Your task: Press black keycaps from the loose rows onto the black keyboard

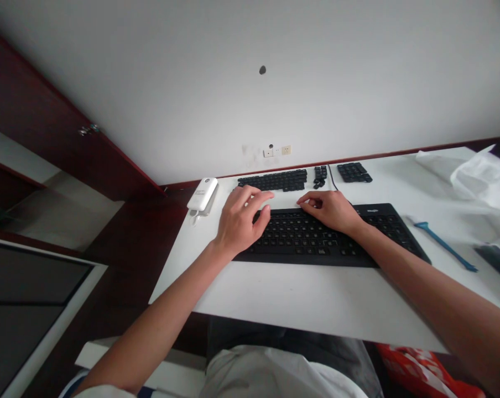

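Blk kbd [291, 235] on counter [283, 287], beneath hands; R forearm [411, 276] obstructs part. L hand [244, 218]: fingers parted. R hand [327, 209]: fingers curled, grip unclear. Blk keycaps [293, 181] behind kbd. White device [203, 193] at L; blue tool [444, 245], crumpled white sheet [474, 174] at R. Red bag [424, 370] below counter, contents n/v.

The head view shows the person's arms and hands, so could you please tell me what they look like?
The left hand and right hand are bare, with no glove, ring or watch visible. The left forearm and right forearm are bare too; a pale sleeve edge shows on the left, none on the right.
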A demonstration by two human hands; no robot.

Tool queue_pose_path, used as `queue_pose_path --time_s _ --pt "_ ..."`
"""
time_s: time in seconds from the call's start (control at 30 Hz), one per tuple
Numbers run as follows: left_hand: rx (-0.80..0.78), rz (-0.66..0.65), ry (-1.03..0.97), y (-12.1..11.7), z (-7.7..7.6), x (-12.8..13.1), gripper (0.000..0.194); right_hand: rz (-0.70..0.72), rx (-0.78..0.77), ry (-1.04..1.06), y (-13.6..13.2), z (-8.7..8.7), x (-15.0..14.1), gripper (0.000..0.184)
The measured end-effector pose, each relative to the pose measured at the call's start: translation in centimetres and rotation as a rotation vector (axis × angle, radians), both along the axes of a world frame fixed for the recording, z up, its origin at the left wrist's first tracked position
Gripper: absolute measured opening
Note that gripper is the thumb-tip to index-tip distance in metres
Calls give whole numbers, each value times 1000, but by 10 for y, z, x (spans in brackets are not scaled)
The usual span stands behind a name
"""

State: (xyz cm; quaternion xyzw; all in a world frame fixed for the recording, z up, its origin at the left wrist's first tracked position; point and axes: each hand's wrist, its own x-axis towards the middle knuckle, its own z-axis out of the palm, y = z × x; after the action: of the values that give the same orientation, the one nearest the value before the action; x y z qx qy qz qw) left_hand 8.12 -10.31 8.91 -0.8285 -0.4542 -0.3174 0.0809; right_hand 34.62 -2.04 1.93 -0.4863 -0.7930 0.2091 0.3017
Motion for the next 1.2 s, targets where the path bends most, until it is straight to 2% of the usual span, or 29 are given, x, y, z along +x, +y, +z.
queue_pose_path --time_s 0.17,0.27,0.47,0.67,0.93,1.2 --pt "110 -222 212 6 -45 8 30 3 -8 12 0 0 0 22" --pt "52 -287 223 5 -58 7 33 -3 -6 12 0 0 0 22" --pt "-242 -258 3 10 -49 4 44 0 -14 21 -2 1 0 22" --pt "-421 -380 56 14 -48 6 48 6 17 14 -2 2 -1 22" --pt "-463 -430 15 20 -54 3 51 1 25 -2 -2 1 -1 22" --pt "-451 -389 -39 26 -57 5 33 -8 15 -9 -2 1 0 22"
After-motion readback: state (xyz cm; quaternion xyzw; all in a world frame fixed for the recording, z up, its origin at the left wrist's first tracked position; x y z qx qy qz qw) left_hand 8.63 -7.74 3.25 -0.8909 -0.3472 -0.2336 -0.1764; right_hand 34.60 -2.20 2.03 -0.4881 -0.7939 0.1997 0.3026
